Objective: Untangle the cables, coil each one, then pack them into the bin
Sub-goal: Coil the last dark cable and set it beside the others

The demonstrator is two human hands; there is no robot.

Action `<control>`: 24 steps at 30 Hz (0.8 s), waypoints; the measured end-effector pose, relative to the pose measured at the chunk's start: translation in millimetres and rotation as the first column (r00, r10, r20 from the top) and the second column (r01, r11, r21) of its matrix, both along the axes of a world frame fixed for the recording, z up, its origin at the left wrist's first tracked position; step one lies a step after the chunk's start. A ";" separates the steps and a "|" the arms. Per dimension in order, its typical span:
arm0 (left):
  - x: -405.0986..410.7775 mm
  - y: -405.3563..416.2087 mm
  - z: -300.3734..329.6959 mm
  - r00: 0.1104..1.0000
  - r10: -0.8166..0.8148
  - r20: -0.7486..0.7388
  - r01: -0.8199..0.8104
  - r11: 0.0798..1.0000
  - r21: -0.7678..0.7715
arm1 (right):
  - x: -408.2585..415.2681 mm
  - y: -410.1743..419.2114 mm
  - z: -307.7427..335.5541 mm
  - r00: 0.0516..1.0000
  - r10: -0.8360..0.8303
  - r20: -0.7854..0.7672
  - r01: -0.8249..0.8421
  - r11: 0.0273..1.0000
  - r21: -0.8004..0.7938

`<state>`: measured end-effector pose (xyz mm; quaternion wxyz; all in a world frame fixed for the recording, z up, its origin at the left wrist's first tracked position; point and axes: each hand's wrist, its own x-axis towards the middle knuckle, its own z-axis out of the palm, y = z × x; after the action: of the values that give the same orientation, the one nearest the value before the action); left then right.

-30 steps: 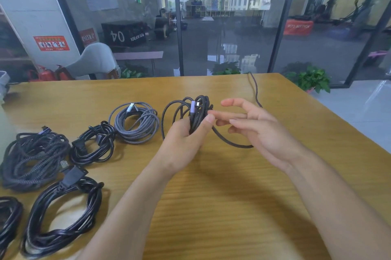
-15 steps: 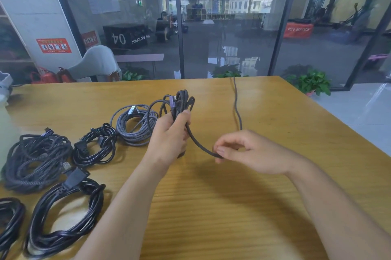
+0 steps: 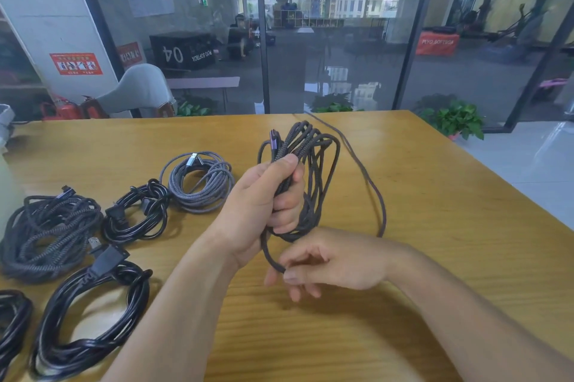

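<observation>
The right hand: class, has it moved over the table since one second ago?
Yes. The right hand has dropped toward the table's near edge, now pinching the braided cable below the coil.

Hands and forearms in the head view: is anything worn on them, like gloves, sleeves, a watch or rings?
Nothing that shows. The left hand and right hand are bare, with no gloves, rings or watch visible. Both forearms are uncovered to the frame's edge, no sleeve in view.

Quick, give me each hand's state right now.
Left hand: closed around the braided cable coil.
Right hand: pinching the same cable's loose strand.
</observation>
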<state>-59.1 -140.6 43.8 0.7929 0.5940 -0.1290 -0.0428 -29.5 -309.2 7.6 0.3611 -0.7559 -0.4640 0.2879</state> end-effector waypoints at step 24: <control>-1.1 -6.7 -7.1 0.995 -0.097 -0.025 0.098 0.887 0.452 | 46.7 -83.9 32.2 0.097 -0.968 0.230 0.756 0.222 0.615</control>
<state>-60.3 -147.4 36.7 0.6298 0.7549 -0.1444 -0.1121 17.2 -393.1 39.9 0.4226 -0.8470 -0.0414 -0.3198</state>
